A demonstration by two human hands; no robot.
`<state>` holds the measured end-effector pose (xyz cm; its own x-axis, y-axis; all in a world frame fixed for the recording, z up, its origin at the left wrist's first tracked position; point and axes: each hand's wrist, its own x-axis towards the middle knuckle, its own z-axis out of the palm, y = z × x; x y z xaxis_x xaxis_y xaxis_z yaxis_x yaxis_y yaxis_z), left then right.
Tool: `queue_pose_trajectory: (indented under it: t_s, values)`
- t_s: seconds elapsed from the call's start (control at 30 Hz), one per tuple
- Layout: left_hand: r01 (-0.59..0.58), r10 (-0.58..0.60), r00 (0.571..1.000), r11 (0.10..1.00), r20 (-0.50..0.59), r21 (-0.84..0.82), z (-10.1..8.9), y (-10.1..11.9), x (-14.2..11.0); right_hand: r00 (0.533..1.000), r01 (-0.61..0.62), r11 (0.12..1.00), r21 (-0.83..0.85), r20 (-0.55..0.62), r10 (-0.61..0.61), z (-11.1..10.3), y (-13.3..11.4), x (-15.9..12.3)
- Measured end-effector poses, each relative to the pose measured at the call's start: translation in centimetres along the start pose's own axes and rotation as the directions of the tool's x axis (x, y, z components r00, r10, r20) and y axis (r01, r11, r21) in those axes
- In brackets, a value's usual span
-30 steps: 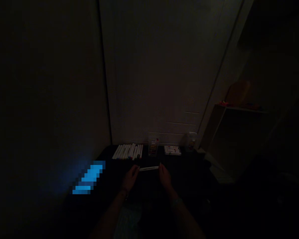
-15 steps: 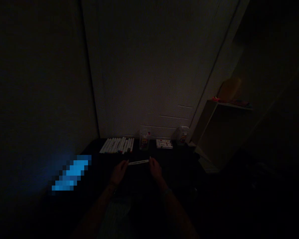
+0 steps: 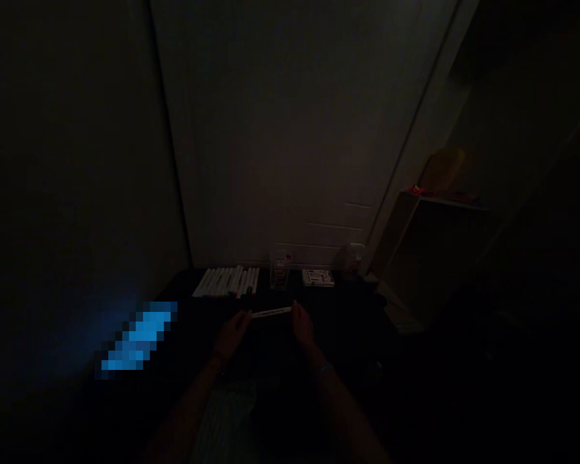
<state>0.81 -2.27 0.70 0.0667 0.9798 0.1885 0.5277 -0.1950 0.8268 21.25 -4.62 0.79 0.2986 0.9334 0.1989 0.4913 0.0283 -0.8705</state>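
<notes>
While the left hand (image 3: 232, 334) pinches one end of a slim white stick (image 3: 272, 312) with dark marks on it, the right hand (image 3: 303, 323) has its fingers closed on the other end, so that's two hands on one stick, held out between them over a black tabletop (image 3: 341, 332). Just beyond the fingers, off to the left, there's a row of white markers (image 3: 225, 282) lying side by side, roughly a dozen, too dim for an exact count. Straight past the fingers are two clear containers (image 3: 279, 276), with one flat white case (image 3: 318, 278) between them. Left of the fingers, one pixelated blue patch (image 3: 145, 330) glows. Past all that it's a really dark room: one pale wall panel (image 3: 280, 148) behind the table, plus one shelf unit (image 3: 391, 225) well off to the right, with one orange thing (image 3: 443, 169) on top.
</notes>
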Motion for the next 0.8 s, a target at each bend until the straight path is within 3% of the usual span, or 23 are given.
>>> queue_pose_trajectory:
  t_s: [0.17, 0.47, 0.8]
  values:
    - [0.033, -0.034, 0.998, 0.999, -0.057, -0.029, -0.2, 0.7, -0.4, 0.999, -0.044, 0.999, 0.003, 0.009, 0.044, -0.1, -0.1, 0.0]
    - [0.002, -0.002, 0.999, 1.000, -0.035, -0.013, -0.3, 0.5, -0.3, 0.998, -0.067, 0.998, -0.013, 0.006, 0.067, 0.0, -0.1, 0.1]
    - [0.039, -0.046, 0.993, 0.997, -0.112, -0.064, -0.7, 1.9, -0.8, 1.000, 0.003, 0.998, -0.067, 0.012, -0.002, 0.0, 0.2, 0.2]
